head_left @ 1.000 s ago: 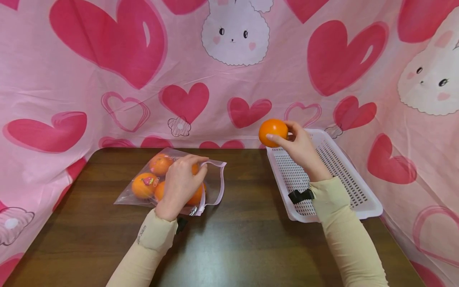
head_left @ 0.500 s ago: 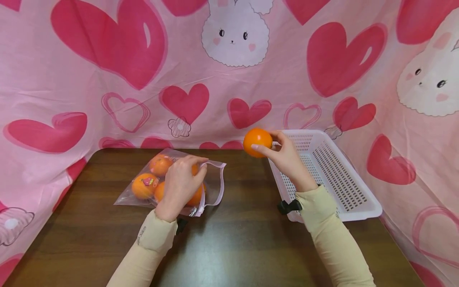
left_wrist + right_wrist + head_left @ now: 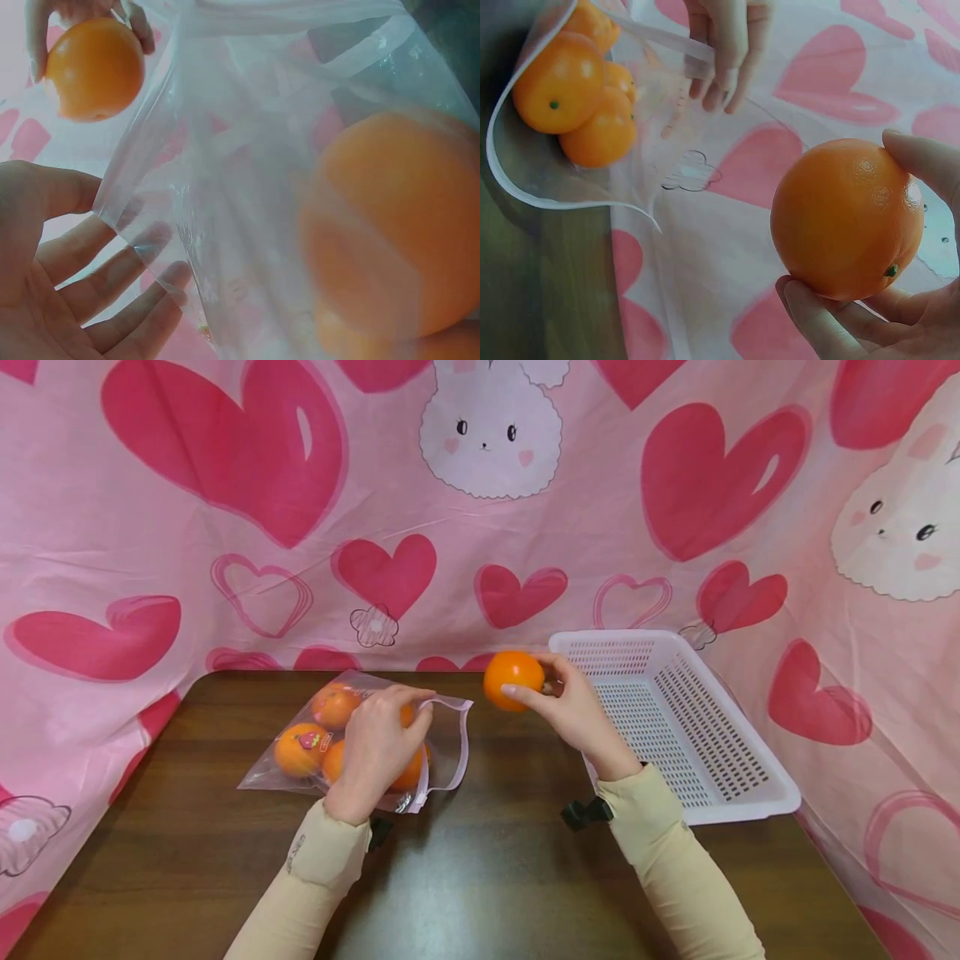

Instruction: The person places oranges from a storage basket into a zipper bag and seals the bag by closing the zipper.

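A clear zip bag (image 3: 447,739) with a pale pink rim lies on its side at the left of the table, its mouth spread toward the right. Several oranges (image 3: 300,749) are inside it. My left hand (image 3: 382,739) pinches the bag's upper edge between thumb and fingers, as the left wrist view shows. In the air right of the bag's mouth, my right hand (image 3: 573,710) holds another orange (image 3: 847,217) between thumb and fingertips. A small green stem end shows on that fruit. The left hand hides part of the bagged oranges in the head view.
A white perforated plastic basket (image 3: 750,760) stands at the right of the dark wooden table (image 3: 465,877), behind the right forearm. Pink heart-patterned cloth (image 3: 457,518) rises along the table's back and sides.
My right hand has carried the orange left and down, from above the basket's left rim toward the bag's mouth. The left hand and the bag have stayed in place.
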Motion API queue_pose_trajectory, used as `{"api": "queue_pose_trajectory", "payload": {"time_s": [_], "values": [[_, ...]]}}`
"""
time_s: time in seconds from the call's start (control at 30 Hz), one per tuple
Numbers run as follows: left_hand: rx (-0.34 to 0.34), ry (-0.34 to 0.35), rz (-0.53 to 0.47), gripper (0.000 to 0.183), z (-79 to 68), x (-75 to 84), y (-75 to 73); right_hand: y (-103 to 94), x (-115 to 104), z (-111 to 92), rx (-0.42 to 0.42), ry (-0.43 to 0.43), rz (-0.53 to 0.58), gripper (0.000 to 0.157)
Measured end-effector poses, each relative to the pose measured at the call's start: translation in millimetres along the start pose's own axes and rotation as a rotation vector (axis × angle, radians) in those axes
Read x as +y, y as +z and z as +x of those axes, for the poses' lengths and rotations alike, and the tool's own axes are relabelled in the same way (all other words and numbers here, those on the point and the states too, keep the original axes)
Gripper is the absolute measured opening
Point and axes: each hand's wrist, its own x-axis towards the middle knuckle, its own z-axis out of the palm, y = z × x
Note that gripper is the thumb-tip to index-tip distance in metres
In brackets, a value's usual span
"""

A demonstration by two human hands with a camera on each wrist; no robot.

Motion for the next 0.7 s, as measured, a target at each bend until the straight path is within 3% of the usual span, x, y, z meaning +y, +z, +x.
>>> {"api": "queue_pose_trajectory", "payload": {"time_s": [0.47, 0.7], "values": [[0.008, 0.001, 0.001, 0.020, -0.5, -0.5, 0.7, 25.3, 17.0, -8.8, -0.078, 0.086, 0.090, 0.061], [0.013, 0.005, -0.001, 0.019, -0.1, -0.7, 0.9, 34.2, 22.9, -12.2, -0.104, 0.050, 0.079, 0.053]]}}
